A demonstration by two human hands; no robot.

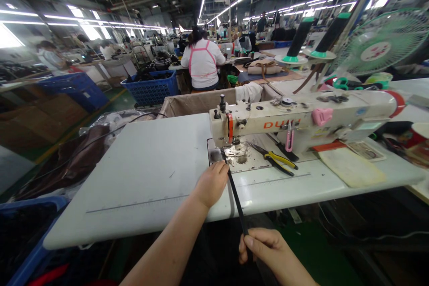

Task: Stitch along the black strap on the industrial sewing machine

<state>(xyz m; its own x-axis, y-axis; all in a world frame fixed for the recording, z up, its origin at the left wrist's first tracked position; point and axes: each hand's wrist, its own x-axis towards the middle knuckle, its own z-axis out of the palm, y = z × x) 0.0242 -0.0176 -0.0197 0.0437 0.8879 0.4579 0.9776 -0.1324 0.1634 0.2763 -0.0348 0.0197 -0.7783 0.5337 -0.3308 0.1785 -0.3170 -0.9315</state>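
A narrow black strap [237, 194] runs from under the needle area of the white sewing machine [254, 120] down over the table's front edge. Close in front of the presser foot, my left hand [214, 181] is closed on the strap with its fingers pressed together. Below the table edge, my right hand [263, 248] pinches the same strap between thumb and fingers. The strap's far end is hidden at the machine, and its near end drops into the dark beneath.
Yellow-handled pliers [276, 160] lie on the machine bed, right of the needle. Pink thread snips [289, 138] hang on the machine. A yellowish cloth [348, 165] lies to the right. Thread cones [300, 38] and a fan [378, 47] stand behind. A person [203, 62] sits ahead.
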